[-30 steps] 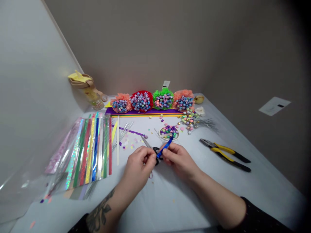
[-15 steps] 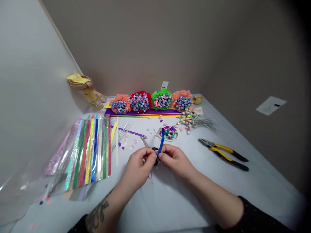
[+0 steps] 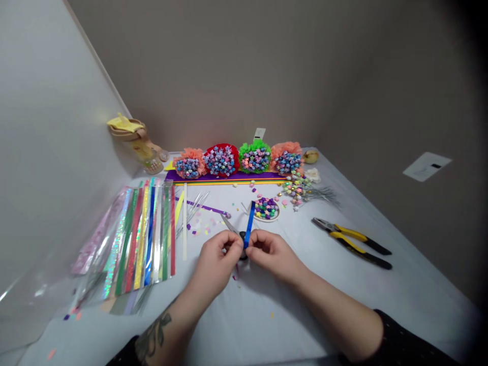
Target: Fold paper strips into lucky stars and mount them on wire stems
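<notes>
Blue strip [image 3: 250, 221], one, head view: in front of the person, its lower end at the fingertips and its free end at 12 o'clock. Long axis close to upright in the view, top leaning slightly toward 1 o'clock.

Right hand [image 3: 273, 254]: thumb and forefinger pinching the strip's lower end. Left hand [image 3: 219, 256]: fingers curled, thumb and forefinger drawn together just beside that end; cannot tell whether any of the strip is between them.

Writing: two white cards, one on the wall at 2 o'clock [image 3: 427, 166], the other at 12 o'clock [image 3: 260, 133]; each bears a dark patch, print too small to read.

Counts, from the hands: scissors [image 3: 232, 226], one pair, partly hidden behind the fingers, blades toward 10–11 o'clock. Yellow-and-black pliers [image 3: 336, 233], one, at 2–3 o'clock, nose toward 10. Bowl [image 3: 267, 220], one, at 1 o'clock, holding small coloured stars, too many to count. Flower-like bunches [image 3: 221, 160], four in a row, 11 to 1 o'clock: two coral, one red, one green. Clear packet [image 3: 141, 239] of coloured strips at 9 o'clock, overlapping, uncounted.
</notes>
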Available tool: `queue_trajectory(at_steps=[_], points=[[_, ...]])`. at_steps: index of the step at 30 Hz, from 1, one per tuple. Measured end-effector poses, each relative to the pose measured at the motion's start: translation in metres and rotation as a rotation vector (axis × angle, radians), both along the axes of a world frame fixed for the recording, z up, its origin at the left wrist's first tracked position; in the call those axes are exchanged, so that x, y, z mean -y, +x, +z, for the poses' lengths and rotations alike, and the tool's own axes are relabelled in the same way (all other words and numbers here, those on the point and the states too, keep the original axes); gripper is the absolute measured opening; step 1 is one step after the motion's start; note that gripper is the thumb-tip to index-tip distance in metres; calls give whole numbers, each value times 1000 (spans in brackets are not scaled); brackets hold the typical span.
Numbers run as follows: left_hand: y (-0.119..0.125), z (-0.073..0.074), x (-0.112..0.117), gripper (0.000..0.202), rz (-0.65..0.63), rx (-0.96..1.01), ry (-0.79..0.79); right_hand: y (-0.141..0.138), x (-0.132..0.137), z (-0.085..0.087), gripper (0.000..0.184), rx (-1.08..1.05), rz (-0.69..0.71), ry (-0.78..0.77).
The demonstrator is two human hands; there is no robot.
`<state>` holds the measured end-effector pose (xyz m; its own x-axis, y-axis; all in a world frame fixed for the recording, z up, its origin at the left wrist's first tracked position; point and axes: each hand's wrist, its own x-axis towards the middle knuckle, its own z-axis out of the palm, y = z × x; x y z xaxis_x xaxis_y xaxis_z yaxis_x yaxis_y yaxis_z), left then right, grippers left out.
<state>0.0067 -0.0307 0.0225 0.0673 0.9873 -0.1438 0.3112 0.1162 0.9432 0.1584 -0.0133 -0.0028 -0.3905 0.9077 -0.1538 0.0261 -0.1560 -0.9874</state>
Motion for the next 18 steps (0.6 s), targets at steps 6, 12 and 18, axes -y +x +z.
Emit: queue_trajectory(at_steps=[6, 12, 18], points=[[2, -1, 1, 19, -35, 9, -19, -2, 1, 3, 17, 16, -47, -23], [2, -2, 0, 20, -70, 26, -15, 0, 1, 5, 15, -21, -34, -42], [-1, -1, -3, 20, -8, 44, -27, 0, 1, 7, 15, -49, 28, -79]])
